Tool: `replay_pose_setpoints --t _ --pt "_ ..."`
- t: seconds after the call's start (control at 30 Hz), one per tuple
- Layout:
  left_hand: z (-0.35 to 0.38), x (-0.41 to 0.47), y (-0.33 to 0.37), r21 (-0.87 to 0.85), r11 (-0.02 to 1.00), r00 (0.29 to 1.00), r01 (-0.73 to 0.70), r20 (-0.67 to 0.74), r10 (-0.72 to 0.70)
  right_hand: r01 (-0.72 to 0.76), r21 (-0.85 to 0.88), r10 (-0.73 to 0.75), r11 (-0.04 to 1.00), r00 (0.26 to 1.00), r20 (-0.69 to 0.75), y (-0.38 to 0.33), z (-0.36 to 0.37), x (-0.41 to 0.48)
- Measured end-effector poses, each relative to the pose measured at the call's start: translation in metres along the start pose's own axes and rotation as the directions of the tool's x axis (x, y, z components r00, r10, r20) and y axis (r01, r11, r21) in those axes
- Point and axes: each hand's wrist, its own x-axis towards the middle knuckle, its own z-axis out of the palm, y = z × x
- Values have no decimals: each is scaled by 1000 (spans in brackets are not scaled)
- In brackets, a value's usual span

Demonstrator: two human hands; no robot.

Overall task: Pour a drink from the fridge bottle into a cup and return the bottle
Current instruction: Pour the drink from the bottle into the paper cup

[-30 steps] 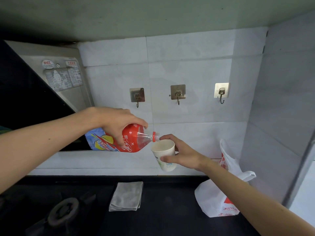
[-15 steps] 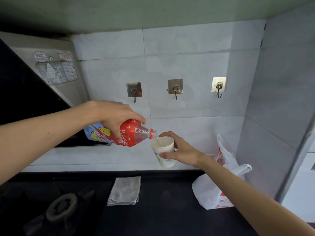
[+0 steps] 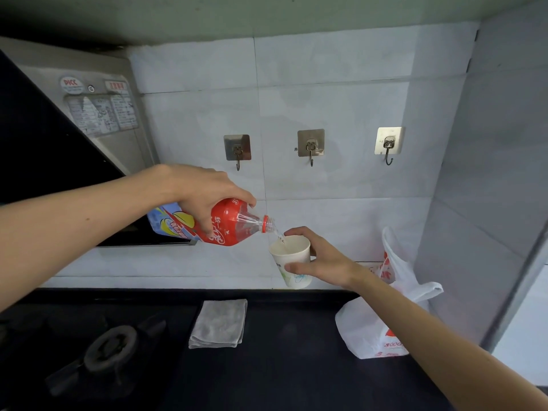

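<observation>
The left hand grasps a clear plastic bottle with a red, blue and yellow label from above, fingers curled over its shoulder and thumb on the near side. The bottle lies tipped almost flat in the air, its uncapped mouth with a red neck ring pointing toward four o'clock, just above the rim of a white paper cup with a pale printed pattern. A thin clear stream falls from the mouth into the cup.

The right hand wraps the cup from its three o'clock side, thumb across the front and fingers round the back, and holds it upright in the air above the back edge of the black countertop.

From the cup, a folded grey cloth lies on the countertop at seven o'clock, and a white plastic bag with red print stands at four o'clock, partly behind the right forearm. A black gas burner sits at eight o'clock, well apart. On the white tiled wall, three metal adhesive hooks hang in a row at twelve o'clock (nothing hangs on them). A steel range hood with stickers slants at ten o'clock, behind the bottle's base.
</observation>
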Motion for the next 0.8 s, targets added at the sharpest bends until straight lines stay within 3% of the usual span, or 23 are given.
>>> replay_pose_setpoints --t 0.3,0.47,0.6,0.8 --pt "13 3 -5 -47 999 1000 1 -7 -2 14 73 -13 997 1000 -21 2 -1 1" --pt "37 3 -5 -300 954 991 -16 -129 -24 61 197 -42 978 994 -99 -19 -18 10" --pt "69 3 5 -682 730 959 -36 -228 -165 113 207 -82 972 984 -156 -40 -33 20" --pt "119 4 33 -899 414 882 -141 -304 -360 142 220 -102 965 978 -182 -52 -33 30"
